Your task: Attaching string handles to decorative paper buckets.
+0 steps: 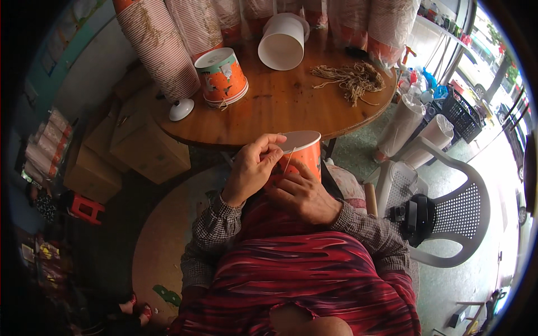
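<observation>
An orange paper bucket (307,159) with a white rim is tilted in front of my body, just off the table's near edge. A thin light string (290,159) runs down its side from near the rim. My left hand (251,167) is at the bucket's left, thumb and fingers pinched together by the rim at the string's upper part. Against the front of the bucket lies my right hand (307,196), its fingers curled and the index finger by the string's lower part. The fingertips partly hide the string's ends.
On the round wooden table (280,103) stand an upside-down orange bucket (223,84), a white bucket (281,49) on its side, a string bundle (356,80), a white lid (181,110) and tall bucket stacks (157,50). Cardboard boxes (148,148) are left; a plastic chair (462,196) is right.
</observation>
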A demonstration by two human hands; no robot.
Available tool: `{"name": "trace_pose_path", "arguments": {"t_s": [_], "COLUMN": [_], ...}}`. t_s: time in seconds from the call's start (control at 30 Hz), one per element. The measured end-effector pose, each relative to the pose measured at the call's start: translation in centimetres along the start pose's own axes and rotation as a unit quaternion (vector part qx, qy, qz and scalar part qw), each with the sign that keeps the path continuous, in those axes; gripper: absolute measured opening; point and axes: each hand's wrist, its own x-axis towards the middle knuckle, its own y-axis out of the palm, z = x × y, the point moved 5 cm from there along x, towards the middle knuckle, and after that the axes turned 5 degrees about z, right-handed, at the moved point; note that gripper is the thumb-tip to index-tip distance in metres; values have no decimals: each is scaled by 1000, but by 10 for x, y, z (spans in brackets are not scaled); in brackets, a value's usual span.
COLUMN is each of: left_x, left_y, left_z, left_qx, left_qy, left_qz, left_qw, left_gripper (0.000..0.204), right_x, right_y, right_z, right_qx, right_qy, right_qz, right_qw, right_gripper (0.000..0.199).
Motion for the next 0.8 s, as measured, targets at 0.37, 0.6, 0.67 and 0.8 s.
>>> {"name": "trace_pose_path", "arguments": {"t_s": [0.37,0.6,0.67,0.8], "left_x": [-1,0,0,2], "left_y": [4,4,3,2], "left_z": [-8,-7,-8,-9], "left_qx": [15,21,24,15], "left_qy": [23,59,52,104], "left_qz": [7,2,6,29], "left_qw": [1000,998,998,994], "left_gripper": [23,24,24,24], "right_x": [-4,-25,-36,-56], "right_y": [-12,-39,-43,-34], "right_z": [8,-32,-51,-85], "right_qx": [23,62,62,279], "right_qy": [25,181,233,341], "right_qz": [42,-131,-220,-302], "right_qw": [999,973,945,845], "right_gripper": [19,18,15,9]}}
